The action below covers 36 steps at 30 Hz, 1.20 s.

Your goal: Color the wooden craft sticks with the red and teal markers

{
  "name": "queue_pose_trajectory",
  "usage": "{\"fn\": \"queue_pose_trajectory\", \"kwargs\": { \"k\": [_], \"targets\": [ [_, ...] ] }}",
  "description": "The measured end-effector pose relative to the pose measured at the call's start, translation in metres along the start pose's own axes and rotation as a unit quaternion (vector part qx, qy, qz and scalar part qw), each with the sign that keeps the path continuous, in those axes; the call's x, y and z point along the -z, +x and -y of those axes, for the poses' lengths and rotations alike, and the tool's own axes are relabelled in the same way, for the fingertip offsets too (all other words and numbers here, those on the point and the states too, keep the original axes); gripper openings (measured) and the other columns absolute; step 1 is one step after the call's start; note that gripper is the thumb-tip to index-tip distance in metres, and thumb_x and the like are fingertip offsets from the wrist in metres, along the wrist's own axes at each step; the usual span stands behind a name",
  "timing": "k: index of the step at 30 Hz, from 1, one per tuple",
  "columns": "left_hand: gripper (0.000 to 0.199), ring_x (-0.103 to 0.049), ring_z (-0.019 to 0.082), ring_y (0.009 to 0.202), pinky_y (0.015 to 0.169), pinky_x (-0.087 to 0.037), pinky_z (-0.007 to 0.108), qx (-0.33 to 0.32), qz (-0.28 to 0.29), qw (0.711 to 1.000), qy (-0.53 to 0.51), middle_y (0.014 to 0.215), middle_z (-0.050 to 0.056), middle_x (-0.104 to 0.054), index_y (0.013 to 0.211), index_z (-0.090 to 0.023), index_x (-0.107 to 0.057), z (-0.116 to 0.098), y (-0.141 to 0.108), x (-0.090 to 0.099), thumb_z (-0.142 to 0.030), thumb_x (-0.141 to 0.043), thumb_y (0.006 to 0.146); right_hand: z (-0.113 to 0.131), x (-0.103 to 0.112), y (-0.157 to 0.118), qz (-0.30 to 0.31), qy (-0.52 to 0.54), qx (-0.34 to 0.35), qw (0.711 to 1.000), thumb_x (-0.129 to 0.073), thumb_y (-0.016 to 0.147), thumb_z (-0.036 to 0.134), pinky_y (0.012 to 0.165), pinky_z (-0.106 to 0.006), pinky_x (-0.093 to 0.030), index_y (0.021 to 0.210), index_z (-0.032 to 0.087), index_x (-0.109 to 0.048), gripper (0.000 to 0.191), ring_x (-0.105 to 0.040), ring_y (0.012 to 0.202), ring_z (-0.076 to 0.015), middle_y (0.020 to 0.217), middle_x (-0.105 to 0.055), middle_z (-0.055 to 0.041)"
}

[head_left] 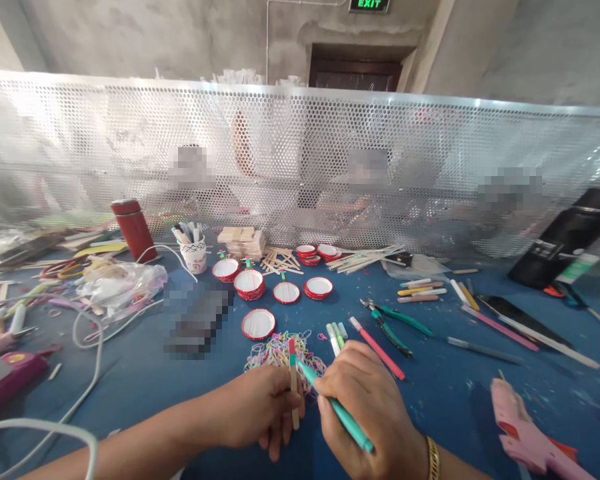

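Note:
My left hand [267, 410] pinches a wooden craft stick [294, 380], held nearly upright. The stick's top end is red, with a green band below it. In my right hand [370, 407] is a teal marker [347, 420], gripped like a pen. Its tip points at the stick beside the green part; whether it touches I cannot tell. Behind both hands lies a pile of pastel rubber bands [275, 348]. A round red-rimmed lid with a white inside [259, 324] sits just beyond the pile.
More red-rimmed lids [250, 283] and loose craft sticks [281, 260] lie farther back. Pliers [387, 320] and a pink marker [379, 348] are to the right, with a pink glue gun [523, 427]. A white cable [97, 373] loops on the left, near a red flask [134, 230].

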<state>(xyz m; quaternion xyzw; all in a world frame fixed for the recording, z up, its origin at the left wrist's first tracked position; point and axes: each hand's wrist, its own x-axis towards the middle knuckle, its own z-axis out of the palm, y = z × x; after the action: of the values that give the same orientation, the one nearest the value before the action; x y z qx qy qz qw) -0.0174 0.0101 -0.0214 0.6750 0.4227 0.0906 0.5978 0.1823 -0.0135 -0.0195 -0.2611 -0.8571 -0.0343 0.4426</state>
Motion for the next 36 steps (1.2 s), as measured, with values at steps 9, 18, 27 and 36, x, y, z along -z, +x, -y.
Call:
{"fn": "queue_pose_trajectory", "kwargs": {
  "k": [9, 18, 27, 36],
  "targets": [
    [0.019, -0.056, 0.007, 0.045, 0.042, -0.041, 0.014, 0.004, 0.005, 1.000, -0.008, 0.061, -0.002, -0.059, 0.084, -0.017, -0.054, 0.0053, -0.0004, -0.0006, -0.027, -0.039, 0.090, 0.0004, 0.0001, 0.0016, 0.006, -0.002, 0.001, 1.000, -0.048, 0.081, 0.009, 0.073, -0.037, -0.038, 0.084, 0.017, -0.055, 0.010, -0.048, 0.068, -0.0161, 0.069, -0.056, -0.0010],
    [0.025, -0.056, 0.008, 0.044, 0.043, -0.042, 0.017, -0.004, 0.008, 1.000, 0.004, 0.062, -0.002, -0.058, 0.078, -0.017, -0.053, -0.0016, -0.0019, -0.0001, -0.034, -0.041, 0.091, 0.0009, -0.0018, 0.0017, 0.010, 0.005, 0.009, 1.000, -0.048, 0.082, 0.009, 0.076, -0.038, -0.040, 0.086, 0.017, -0.055, 0.012, -0.050, 0.069, -0.0163, 0.071, -0.058, -0.0013],
    [0.025, -0.057, 0.008, 0.045, 0.043, -0.042, 0.017, -0.009, 0.011, 1.000, 0.007, 0.062, -0.001, -0.060, 0.077, -0.017, -0.053, 0.0049, 0.0014, 0.0005, -0.035, -0.041, 0.090, 0.0005, -0.0021, 0.0009, 0.013, 0.009, 0.009, 1.000, -0.048, 0.082, 0.009, 0.075, -0.037, -0.039, 0.087, 0.017, -0.055, 0.011, -0.047, 0.070, -0.0158, 0.071, -0.058, -0.0016],
    [0.022, -0.057, 0.009, 0.046, 0.044, -0.041, 0.018, 0.022, 0.002, 1.000, -0.007, 0.061, -0.002, -0.059, 0.078, -0.017, -0.053, 0.0020, 0.0019, -0.0003, -0.032, -0.041, 0.089, -0.0008, 0.0002, -0.0003, 0.002, 0.009, 0.003, 1.000, -0.050, 0.081, 0.011, 0.077, -0.038, -0.039, 0.087, 0.017, -0.055, 0.010, -0.050, 0.071, -0.0162, 0.072, -0.058, -0.0012]
  ]
}}
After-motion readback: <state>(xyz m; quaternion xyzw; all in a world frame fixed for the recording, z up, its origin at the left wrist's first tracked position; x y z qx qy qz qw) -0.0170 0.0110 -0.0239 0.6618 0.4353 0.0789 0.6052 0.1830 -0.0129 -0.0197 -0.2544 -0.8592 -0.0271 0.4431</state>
